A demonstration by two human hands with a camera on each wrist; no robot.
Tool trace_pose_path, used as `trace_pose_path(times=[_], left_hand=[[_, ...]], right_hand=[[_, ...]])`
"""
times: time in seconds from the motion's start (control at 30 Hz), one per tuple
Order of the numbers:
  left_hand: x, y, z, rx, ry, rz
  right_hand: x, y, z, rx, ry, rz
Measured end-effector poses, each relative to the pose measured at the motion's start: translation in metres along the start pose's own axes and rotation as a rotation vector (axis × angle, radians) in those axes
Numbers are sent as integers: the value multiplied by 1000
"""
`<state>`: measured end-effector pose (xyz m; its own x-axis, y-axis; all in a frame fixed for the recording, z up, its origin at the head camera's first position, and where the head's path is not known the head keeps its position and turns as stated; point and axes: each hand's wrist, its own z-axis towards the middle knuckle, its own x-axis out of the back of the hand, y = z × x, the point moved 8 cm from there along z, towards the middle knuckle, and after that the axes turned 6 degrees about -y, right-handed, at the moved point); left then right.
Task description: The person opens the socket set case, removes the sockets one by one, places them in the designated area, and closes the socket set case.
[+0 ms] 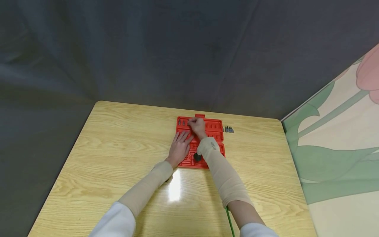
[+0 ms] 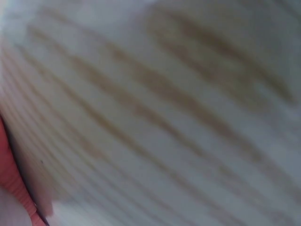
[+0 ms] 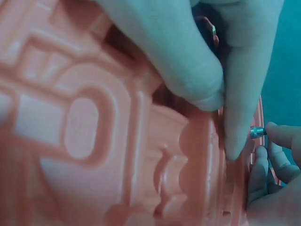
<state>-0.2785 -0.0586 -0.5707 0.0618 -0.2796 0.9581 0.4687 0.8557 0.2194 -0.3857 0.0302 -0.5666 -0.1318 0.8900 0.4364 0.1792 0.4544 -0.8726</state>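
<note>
A red molded tool case (image 1: pixel 215 136) lies spread out near the table's far edge, with shaped hollows. My left hand (image 1: pixel 179 148) rests on its left side with fingers extended; in the right wrist view its fingers (image 3: pixel 237 94) appear large over the case. My right hand (image 1: pixel 197 126) reaches across to the far row of slots. Its thumb and finger pinch a small metal bit (image 3: pixel 257 132), seen end-on past the left hand. Grey bits (image 1: pixel 183 123) stand in the leftmost slots of that row, just beside the right fingertips.
Several loose bits (image 1: pixel 229 129) lie grouped on the table right of the case. The wooden table (image 1: pixel 124 138) runs up to a dark curtain (image 1: pixel 177 59) behind. A green cable (image 1: pixel 230 221) hangs from the right forearm. The left wrist view shows mostly blurred wood grain.
</note>
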Motion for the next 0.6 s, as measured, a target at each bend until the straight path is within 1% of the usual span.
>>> trace_pose_path(times=[0.1,0.27,0.33,0.43,0.6], left_hand=[[0,-1,0,2,-6,-8],[-1,-1,1,4,-8,-8],[-2,-1,2,8,-13,-4],[-2,-2,2,13,-19,3],[-3,-2,1,8,-19,-3]], right_hand=[[0,1,0,0,-13,49],[6,7,1,-19,-11,239],[8,9,2,-33,-8,296],[10,12,2,-53,-14,320],[10,14,1,-64,-22,307]])
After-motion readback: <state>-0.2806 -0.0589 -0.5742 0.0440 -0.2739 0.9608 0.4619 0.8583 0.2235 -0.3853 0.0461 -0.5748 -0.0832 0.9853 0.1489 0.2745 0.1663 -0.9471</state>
